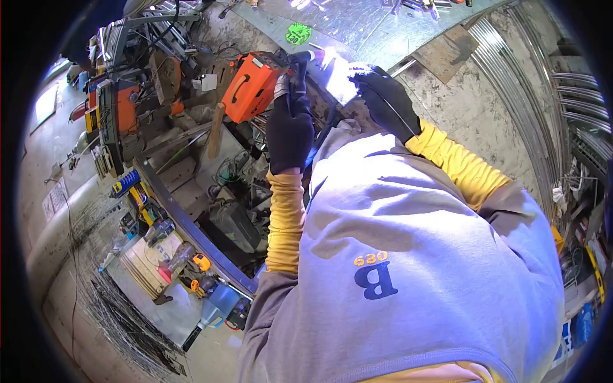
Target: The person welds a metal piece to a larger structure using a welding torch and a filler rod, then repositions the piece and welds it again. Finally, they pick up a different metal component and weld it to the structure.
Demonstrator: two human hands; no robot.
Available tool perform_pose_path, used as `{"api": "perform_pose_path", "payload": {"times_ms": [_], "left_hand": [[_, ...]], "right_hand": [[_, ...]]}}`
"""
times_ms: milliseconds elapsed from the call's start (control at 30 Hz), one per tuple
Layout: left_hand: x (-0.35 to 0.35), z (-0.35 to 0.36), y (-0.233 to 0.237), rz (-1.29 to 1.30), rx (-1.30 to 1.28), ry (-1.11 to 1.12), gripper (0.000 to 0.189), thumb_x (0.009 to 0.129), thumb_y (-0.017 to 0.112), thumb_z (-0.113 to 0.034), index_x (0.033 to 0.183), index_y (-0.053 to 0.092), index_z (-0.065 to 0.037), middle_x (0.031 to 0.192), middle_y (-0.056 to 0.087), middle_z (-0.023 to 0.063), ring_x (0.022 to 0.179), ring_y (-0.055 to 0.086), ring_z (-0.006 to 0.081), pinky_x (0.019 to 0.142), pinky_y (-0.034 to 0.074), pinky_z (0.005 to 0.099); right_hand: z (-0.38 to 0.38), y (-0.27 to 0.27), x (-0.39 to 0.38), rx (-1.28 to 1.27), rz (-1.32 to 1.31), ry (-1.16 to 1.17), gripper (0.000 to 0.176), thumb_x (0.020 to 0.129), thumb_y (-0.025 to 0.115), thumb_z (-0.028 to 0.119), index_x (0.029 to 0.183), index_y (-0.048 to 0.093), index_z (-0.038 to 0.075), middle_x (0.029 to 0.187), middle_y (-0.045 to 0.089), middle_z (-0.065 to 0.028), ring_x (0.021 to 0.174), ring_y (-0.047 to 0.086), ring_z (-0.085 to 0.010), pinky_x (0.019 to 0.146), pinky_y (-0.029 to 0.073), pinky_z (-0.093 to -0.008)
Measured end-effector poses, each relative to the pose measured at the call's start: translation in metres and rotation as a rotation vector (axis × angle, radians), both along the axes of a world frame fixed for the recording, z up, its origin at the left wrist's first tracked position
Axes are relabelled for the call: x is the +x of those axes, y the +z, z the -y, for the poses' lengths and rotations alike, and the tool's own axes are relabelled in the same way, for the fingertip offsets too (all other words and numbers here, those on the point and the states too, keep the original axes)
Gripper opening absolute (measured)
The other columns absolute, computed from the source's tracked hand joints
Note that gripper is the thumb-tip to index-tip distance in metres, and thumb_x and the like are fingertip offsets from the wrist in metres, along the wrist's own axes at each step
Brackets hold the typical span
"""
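Firmly, left hand (290, 131) grips torch (299, 69); right hand (382, 99) holds rod (397, 112).

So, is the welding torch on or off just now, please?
On: a bright blue-white arc glares at the tip of the torch in the left hand.

A blue-and-yellow can (125, 183) lies below-left of a wooden handle (215, 132), tangled wire (121, 319) lower left, curved metal strips (543, 96) right.

The torch (300, 67) stands in the left grip (290, 127), its tip beyond the grip at the near edge of the metal sheet (383, 32). The welder box (252, 86) sits just left of that grip; the right grip (383, 99), right of it, holds a thin rod (399, 118).
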State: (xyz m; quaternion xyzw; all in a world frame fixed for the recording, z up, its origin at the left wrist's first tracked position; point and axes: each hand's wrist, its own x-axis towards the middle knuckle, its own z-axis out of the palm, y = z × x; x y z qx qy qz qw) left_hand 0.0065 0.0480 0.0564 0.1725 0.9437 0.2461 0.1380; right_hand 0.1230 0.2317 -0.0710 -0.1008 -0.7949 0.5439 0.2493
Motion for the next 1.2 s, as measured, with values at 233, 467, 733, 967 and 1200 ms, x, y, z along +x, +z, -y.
{"api": "perform_pose_path", "payload": {"times_ms": [233,467,733,967,1200], "left_hand": [[-0.008,-0.004,-0.008,0.161,0.176,0.051,0.061,0.112,0.061,-0.024,0.169,0.043,-0.01,0.093,0.07,0.0114,0.07,0.068,0.0172,0.06,0.055,0.0361],[-0.005,-0.006,-0.001,0.346,0.23,0.199,0.064,0.11,0.061,-0.02,0.17,0.043,-0.01,0.09,0.07,0.008,0.07,0.064,0.0162,0.064,0.053,0.0367],[-0.008,0.003,-0.013,0.258,0.245,0.102,0.065,0.108,0.063,-0.019,0.169,0.043,-0.009,0.096,0.072,0.0087,0.072,0.064,0.0163,0.065,0.053,0.035],[-0.004,0.015,-0.021,0.078,0.245,-0.027,0.061,0.109,0.065,-0.018,0.167,0.048,-0.011,0.096,0.069,0.0029,0.066,0.06,0.0084,0.056,0.05,0.0305],[0.001,0.011,-0.016,-0.07,0.039,-0.051,0.045,0.109,0.065,-0.018,0.152,0.062,-0.006,0.098,0.08,0.0152,0.075,0.073,0.0255,0.07,0.058,0.041]], "right_hand": [[-0.009,0.01,-0.009,-0.189,-0.014,0.016,0.034,0.108,0.055,-0.003,0.139,0.069,0.004,0.137,0.071,-0.0142,0.109,0.074,-0.0218,0.096,0.059,-0.0326],[-0.008,0.019,-0.007,-0.21,0.015,0.019,0.037,0.107,0.055,-0.006,0.14,0.068,0.003,0.137,0.07,-0.0138,0.108,0.073,-0.0208,0.097,0.059,-0.0324],[-0.008,0.02,-0.006,-0.202,0.025,0.016,0.037,0.107,0.054,-0.006,0.139,0.069,0.003,0.137,0.07,-0.0134,0.109,0.073,-0.0207,0.096,0.059,-0.0326],[0.002,0.02,-0.002,-0.208,0.013,-0.008,0.034,0.104,0.063,0.004,0.137,0.069,0.007,0.131,0.072,-0.0199,0.114,0.073,-0.0422,0.097,0.06,-0.0447],[-0.006,-0.01,0.002,0.403,-0.057,0.039,0.03,0.105,0.062,0.0,0.134,0.07,0.003,0.143,0.07,-0.0162,0.11,0.075,-0.0247,0.102,0.058,-0.0354]]}}
